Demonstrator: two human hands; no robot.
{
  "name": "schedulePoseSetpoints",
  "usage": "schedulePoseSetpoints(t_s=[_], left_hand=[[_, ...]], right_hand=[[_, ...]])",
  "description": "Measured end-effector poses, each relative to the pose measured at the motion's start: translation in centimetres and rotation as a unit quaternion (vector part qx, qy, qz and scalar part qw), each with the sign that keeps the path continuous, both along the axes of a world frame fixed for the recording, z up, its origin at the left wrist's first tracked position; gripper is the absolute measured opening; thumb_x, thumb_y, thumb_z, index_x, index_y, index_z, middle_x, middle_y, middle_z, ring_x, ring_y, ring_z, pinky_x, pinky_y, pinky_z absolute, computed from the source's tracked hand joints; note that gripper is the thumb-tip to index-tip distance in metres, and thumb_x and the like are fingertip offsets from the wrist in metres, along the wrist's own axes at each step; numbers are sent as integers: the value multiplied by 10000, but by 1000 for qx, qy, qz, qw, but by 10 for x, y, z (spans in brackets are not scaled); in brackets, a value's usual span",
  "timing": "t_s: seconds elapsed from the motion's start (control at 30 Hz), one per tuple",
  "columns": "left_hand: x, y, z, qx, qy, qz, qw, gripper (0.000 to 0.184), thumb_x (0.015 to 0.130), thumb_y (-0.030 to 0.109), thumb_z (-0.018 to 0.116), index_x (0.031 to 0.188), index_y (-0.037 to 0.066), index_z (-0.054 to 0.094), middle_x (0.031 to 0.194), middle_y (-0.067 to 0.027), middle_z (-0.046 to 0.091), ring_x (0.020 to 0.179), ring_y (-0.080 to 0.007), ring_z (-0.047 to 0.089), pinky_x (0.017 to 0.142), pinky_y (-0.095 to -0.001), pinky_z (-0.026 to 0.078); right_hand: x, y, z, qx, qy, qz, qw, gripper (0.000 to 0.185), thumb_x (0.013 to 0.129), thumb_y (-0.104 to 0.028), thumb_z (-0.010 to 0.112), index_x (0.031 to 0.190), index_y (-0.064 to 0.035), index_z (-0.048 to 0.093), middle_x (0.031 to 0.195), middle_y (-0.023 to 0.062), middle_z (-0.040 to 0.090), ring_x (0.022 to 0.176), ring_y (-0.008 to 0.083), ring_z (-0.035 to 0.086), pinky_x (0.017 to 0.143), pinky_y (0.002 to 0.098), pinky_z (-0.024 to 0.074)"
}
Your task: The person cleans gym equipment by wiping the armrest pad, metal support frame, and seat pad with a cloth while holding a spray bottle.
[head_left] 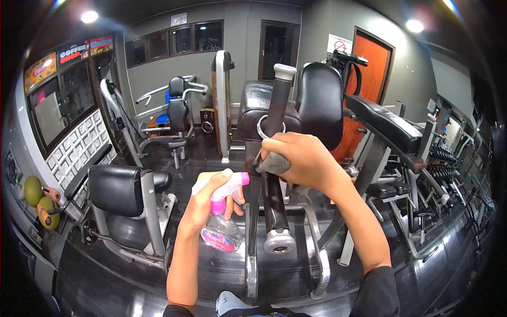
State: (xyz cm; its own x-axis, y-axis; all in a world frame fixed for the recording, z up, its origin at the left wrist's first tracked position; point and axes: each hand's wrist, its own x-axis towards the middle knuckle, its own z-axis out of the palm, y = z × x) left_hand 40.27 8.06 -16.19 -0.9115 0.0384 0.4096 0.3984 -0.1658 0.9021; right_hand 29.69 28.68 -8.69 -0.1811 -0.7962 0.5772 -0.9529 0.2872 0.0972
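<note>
My left hand (202, 199) is wrapped around the neck of a clear spray bottle (223, 230) with a pink and white trigger head. The bottle is held upright, its pink nozzle pointing right toward a dark bar handle (274, 203) with silver end caps. My right hand (303, 157) is closed over a grey cloth (275, 164), pressing it against the middle of the bar. A metal ring (262, 127) hangs around the bar just above that hand. Part of the cloth is hidden under my fingers.
Behind the bar stand a black padded roller (259, 98) and a tall black backrest (319, 105). A padded machine (116, 190) is at left, and an inclined bench (388, 124) at right. Dumbbell racks (443, 171) line the right wall. Metal frame legs (320, 264) rise near my feet.
</note>
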Motion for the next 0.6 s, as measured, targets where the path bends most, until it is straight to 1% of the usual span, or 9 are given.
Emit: schedulePoseSetpoints(t_s=[0.1, 0.13, 0.17, 0.23, 0.3, 0.37, 0.4, 0.5, 0.6], left_hand=[[-3, -2, -2, 3, -4, -16, 1000, 529, 970, 385, 441, 788, -77, 624, 668, -170, 631, 378, -189, 523, 486, -350, 546], [-4, -3, -4, 4, -10, -29, 1000, 508, 974, 383, 454, 812, -65, 630, 689, -156, 633, 401, -181, 544, 499, -339, 552], [-5, -3, -5, 4, -10, -36, 999, 508, 974, 383, 454, 812, -65, 630, 689, -156, 633, 401, -181, 544, 499, -339, 552], [-11, -4, -8, 21, -23, -38, 999, 501, 970, 386, 462, 806, -55, 633, 686, -152, 635, 403, -184, 548, 489, -335, 546], [-18, -7, -12, 21, -23, -58, 998, 497, 965, 390, 470, 788, -45, 633, 681, -144, 637, 402, -184, 548, 484, -325, 543], [-22, -9, -14, 28, -50, -62, 996, 500, 960, 397, 478, 769, -38, 631, 674, -139, 638, 411, -190, 561, 454, -308, 516], [-23, -9, -14, 36, -55, -67, 996, 494, 957, 397, 487, 757, -32, 630, 667, -133, 637, 426, -197, 581, 420, -293, 477], [-26, -9, -14, 34, -53, -109, 992, 483, 958, 385, 496, 751, -30, 630, 660, -128, 632, 426, -190, 579, 420, -293, 471], [-30, -8, -17, 42, -45, -129, 990, 477, 962, 373, 497, 747, -32, 627, 660, -121, 631, 407, -167, 549, 468, -298, 512]], right_hand=[[8, 1, -4, 7, -5, -6, 1000, 390, 654, -43, 736, 998, -117, 567, 883, 82, 622, 868, 293, 654, 719, 422, 519], [12, 3, 1, 16, -51, 12, 999, 360, 655, -42, 737, 976, -92, 581, 878, 90, 645, 862, 307, 665, 720, 400, 524], [19, 6, 6, 16, -51, 5, 999, 360, 655, -42, 737, 976, -92, 581, 878, 90, 645, 862, 307, 665, 720, 400, 524], [31, 13, 20, 49, -210, 117, 969, 314, 656, -32, 721, 948, -66, 611, 879, 104, 681, 843, 329, 676, 720, 374, 528], [55, 24, 31, 87, -323, 139, 932, 273, 674, -62, 701, 943, -50, 656, 851, 109, 699, 801, 321, 688, 725, 362, 532], [76, 38, 44, 147, -311, 150, 927, 271, 689, -82, 696, 955, -55, 657, 883, 105, 700, 826, 304, 691, 740, 360, 531], [79, 41, 42, 148, -314, 141, 927, 271, 689, -82, 696, 955, -55, 657, 883, 105, 700, 826, 304, 691, 740, 360, 531], [81, 42, 37, 122, -334, 125, 926, 288, 683, -91, 701, 967, -77, 654, 916, 100, 688, 866, 306, 682, 756, 369, 528], [60, 19, 25, 86, -181, -3, 980, 323, 654, -96, 731, 957, -100, 621, 894, 92, 654, 877, 335, 651, 754, 416, 512]])
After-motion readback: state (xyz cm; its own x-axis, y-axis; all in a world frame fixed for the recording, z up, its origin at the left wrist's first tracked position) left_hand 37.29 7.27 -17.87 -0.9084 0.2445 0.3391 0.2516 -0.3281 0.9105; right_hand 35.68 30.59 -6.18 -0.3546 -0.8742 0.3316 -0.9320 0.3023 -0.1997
